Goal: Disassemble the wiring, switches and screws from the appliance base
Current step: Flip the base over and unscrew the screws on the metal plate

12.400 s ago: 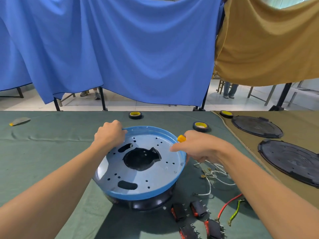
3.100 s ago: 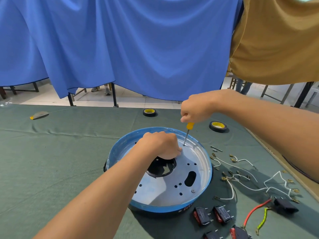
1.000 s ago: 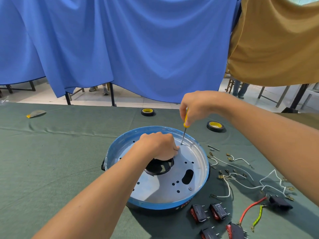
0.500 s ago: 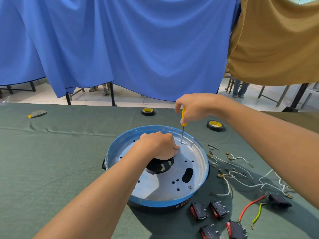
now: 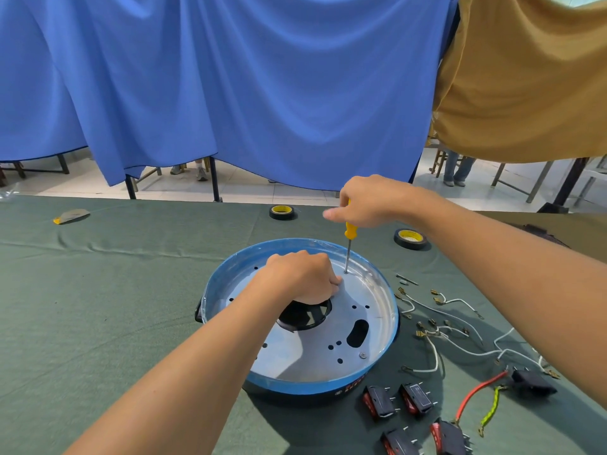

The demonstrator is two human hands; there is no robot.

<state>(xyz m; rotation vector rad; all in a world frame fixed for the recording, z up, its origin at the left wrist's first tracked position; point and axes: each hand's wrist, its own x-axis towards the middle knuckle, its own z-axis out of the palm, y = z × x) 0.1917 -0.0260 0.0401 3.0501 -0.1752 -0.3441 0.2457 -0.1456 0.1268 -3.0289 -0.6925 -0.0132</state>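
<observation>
The right hand (image 5: 368, 201) is gripping the yellow handle of a screwdriver (image 5: 350, 230), with its fingers wrapped round the top. The screwdriver is standing almost straight up. Its thin metal tip is touching the silver plate (image 5: 312, 356) inside the round appliance base (image 5: 226, 270), just beside the left hand (image 5: 302, 280). The left hand is sitting on that plate with its fingers curled under like a fist, right at the far edge of the big black hole (image 5: 303, 316) in the middle. It is hiding its fingertips, so I cannot tell if it is holding anything. The blue-rimmed base is lying under both hands on the green cloth (image 5: 115, 307). One screw (image 5: 362, 355) is sitting in the plate, nearer the person than the left hand and to its right. Under the right arm, white wires (image 5: 434, 353) are lying loose, with a red wire (image 5: 476, 394) and a green-yellow wire (image 5: 491, 410) near them. Black and red switches (image 5: 379, 400) are lying closer to the person. Two tape rolls (image 5: 281, 211) are sitting past the hands
</observation>
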